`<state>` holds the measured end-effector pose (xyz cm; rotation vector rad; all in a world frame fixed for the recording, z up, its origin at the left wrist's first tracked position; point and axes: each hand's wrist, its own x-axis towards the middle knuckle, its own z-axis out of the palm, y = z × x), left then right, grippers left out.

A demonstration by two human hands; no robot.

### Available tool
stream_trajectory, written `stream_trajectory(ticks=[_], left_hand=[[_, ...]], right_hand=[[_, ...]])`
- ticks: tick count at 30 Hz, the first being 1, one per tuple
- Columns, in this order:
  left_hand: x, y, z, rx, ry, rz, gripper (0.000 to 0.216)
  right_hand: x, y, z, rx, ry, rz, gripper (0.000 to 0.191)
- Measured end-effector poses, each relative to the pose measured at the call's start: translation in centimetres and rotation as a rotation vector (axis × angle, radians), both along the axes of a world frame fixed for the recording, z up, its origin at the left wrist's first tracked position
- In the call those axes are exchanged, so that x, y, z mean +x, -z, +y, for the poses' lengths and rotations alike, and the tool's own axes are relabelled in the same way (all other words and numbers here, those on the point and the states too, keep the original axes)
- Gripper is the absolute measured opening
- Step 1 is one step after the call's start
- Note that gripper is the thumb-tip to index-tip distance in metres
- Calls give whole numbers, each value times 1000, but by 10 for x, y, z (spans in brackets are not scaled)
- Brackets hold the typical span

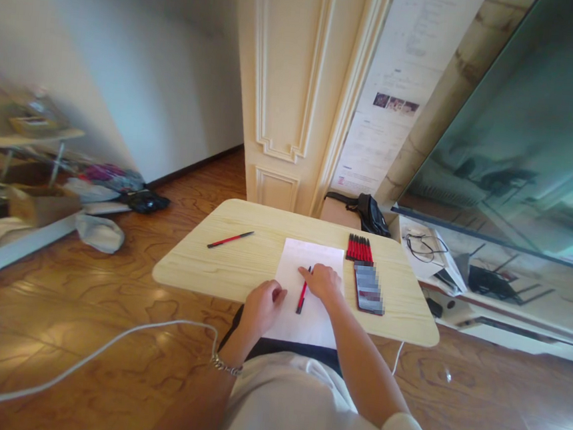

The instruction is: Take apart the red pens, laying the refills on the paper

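A red and black pen (301, 301) lies lengthwise over a white sheet of paper (289, 329). My right hand (325, 282) is above the sheet, its thumb and fingers closing on the pen's far end. Loosely curled, my left hand (263, 301) rests at the sheet's left edge; nothing shows between its thumb and forefinger. Another red and black pen (230, 239) is alone on the left part of the table. Right of the sheet, several matching pens (360, 248) lie side by side in a row, just beyond a phone (369, 289) with its screen lit.
Everything is on a small pale wooden table (187, 260) with rounded corners. A black bag (369, 212) sits behind its far right edge. On the right stand a low cabinet (498, 314) and a large screen (523, 142). A white cable (104, 353) crosses the floor at left.
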<state>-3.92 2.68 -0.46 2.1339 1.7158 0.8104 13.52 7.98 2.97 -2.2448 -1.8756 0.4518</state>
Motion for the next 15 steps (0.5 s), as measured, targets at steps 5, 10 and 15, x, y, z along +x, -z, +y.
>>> stream_trajectory(ticks=[5,10,15], left_hand=[[2,0,0,2,-10,25,19],[2,-3,1,-52,-20,12,19],[-1,-11,2,-113,27,-71,17]], right_hand=[[-5,2,10,-40,0,-36,61],[5,6,12,-42,-14,14,47],[19,6,6,47,-81,278,39]])
